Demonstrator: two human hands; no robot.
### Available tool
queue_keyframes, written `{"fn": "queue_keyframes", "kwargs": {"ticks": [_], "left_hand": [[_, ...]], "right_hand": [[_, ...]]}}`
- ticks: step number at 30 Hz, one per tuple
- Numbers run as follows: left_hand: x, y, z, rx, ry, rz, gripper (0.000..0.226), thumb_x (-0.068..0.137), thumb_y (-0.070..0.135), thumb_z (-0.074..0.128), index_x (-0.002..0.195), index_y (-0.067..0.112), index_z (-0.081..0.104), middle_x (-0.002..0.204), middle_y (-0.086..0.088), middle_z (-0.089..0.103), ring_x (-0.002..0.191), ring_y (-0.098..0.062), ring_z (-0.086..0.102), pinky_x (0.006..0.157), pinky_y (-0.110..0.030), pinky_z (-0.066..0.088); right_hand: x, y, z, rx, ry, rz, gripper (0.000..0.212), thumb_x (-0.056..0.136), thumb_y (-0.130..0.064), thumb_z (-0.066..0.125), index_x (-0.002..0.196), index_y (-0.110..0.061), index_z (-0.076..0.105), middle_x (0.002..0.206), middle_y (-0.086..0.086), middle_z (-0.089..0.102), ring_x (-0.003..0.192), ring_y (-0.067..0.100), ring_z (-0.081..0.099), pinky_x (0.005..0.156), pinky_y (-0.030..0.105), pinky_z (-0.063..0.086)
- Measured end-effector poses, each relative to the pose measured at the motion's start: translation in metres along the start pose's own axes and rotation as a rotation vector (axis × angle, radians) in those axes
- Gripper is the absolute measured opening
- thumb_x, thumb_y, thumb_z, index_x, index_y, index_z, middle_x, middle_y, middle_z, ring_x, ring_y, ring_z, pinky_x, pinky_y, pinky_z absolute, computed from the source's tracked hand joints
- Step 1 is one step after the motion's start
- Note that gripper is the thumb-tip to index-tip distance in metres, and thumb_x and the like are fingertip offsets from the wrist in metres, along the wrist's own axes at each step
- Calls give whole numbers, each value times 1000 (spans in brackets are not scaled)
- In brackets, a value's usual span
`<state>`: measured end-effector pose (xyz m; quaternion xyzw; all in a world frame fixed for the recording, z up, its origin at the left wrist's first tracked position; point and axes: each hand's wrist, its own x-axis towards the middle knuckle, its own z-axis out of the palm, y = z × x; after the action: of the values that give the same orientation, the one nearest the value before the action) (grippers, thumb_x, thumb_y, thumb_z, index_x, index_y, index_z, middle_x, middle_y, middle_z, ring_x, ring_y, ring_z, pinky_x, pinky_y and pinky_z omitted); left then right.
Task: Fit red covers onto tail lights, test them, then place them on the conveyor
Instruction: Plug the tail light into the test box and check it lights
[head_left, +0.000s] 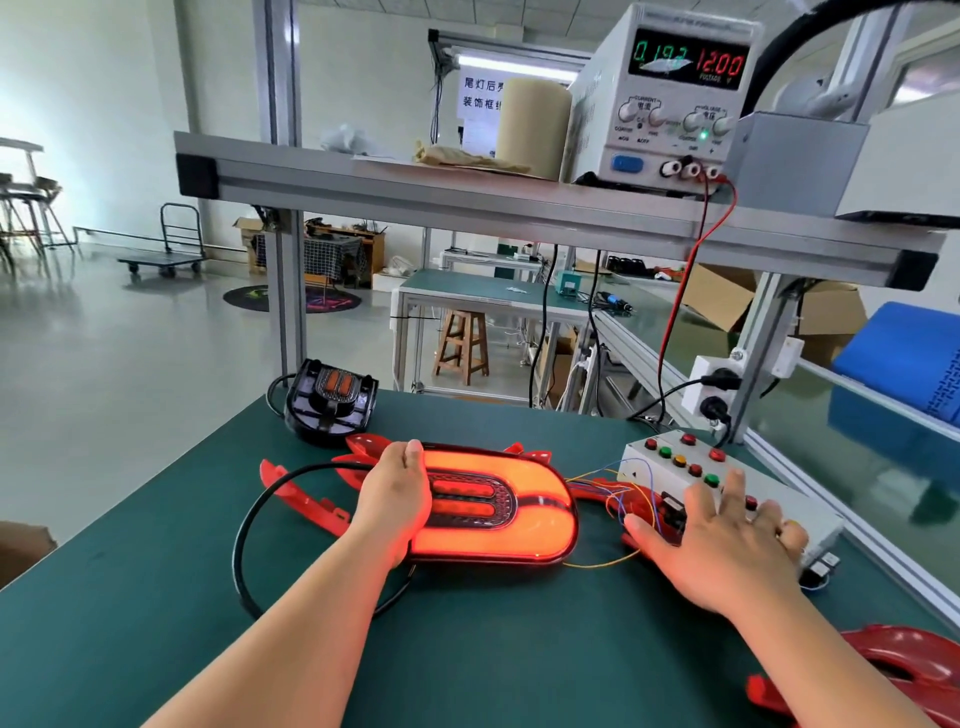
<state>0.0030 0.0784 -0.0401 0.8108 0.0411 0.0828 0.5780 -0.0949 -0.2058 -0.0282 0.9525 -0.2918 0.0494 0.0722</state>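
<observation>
The tail light (498, 504) lies flat in the middle of the green table (156, 571), its red cover on and glowing orange-red around a darker oval centre. The left hand (395, 499) holds its left end: the thumb lies straight along the upper edge, and the other fingers curl out of sight round the end. The forearm comes in from the lower left. The right hand (727, 540), at centre right, is spread wide and palm down over the control box (649, 457). Its fingers are straight and well apart, with the tips among the red, green and yellow buttons; which button is pressed cannot be told. Thin coloured wires (597, 475) run between the box and the lamp. A black cable (249, 519) loops to the left of the lamp and passes under the left forearm. Loose red covers (306, 501) lie just behind and left of the lamp, partly hidden by it. Another red cover (893, 670) is cut off at the lower right corner. A second, unlit tail light (332, 397) in a black housing sits at the table's far edge. On the shelf at upper right the power supply (670, 98) shows 12.00 in red; its green figures are partly washed out. A red lead (685, 291) hangs from it. At the right edge a blue bin (904, 353) is cut off, its contents unseen. Beside it stands an open cardboard box (727, 296) whose inside is not visible.
</observation>
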Motion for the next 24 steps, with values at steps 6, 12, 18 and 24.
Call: {"fn": "queue_keyframes", "kwargs": {"ticks": [6, 12, 18, 24], "left_hand": [[-1, 1, -1, -26, -6, 0, 32, 104, 42, 25, 89, 26, 48, 85, 2, 55, 76, -11, 51, 62, -32, 36], [-2, 1, -1, -2, -14, -5, 33, 104, 43, 24, 88, 27, 47, 85, 0, 56, 76, -12, 52, 55, -27, 34], [-2, 2, -1, -17, -20, -5, 38, 105, 42, 23, 102, 18, 52, 84, 0, 54, 73, -13, 50, 55, -28, 33], [-3, 2, -2, -36, -50, -7, 42, 104, 44, 23, 115, 15, 51, 84, 0, 52, 72, -14, 48, 57, -29, 35]], "right_hand": [[-2, 1, -2, 3, 11, -7, 104, 63, -95, 2, 143, -30, 19, 162, 12, -7, 141, 44, 19, 106, 53, 22], [-4, 1, -3, -3, 12, -17, 103, 65, -94, 4, 144, -29, 17, 162, 13, -9, 141, 44, 17, 107, 53, 21], [-3, 1, -3, -13, 37, -31, 96, 68, -93, 6, 137, -29, 25, 162, 3, -14, 138, 42, 20, 98, 50, 22], [3, -4, -5, -19, 15, -94, 97, 72, -90, 6, 142, -27, 25, 163, -2, -12, 147, 39, -8, 109, 57, 0]]}}
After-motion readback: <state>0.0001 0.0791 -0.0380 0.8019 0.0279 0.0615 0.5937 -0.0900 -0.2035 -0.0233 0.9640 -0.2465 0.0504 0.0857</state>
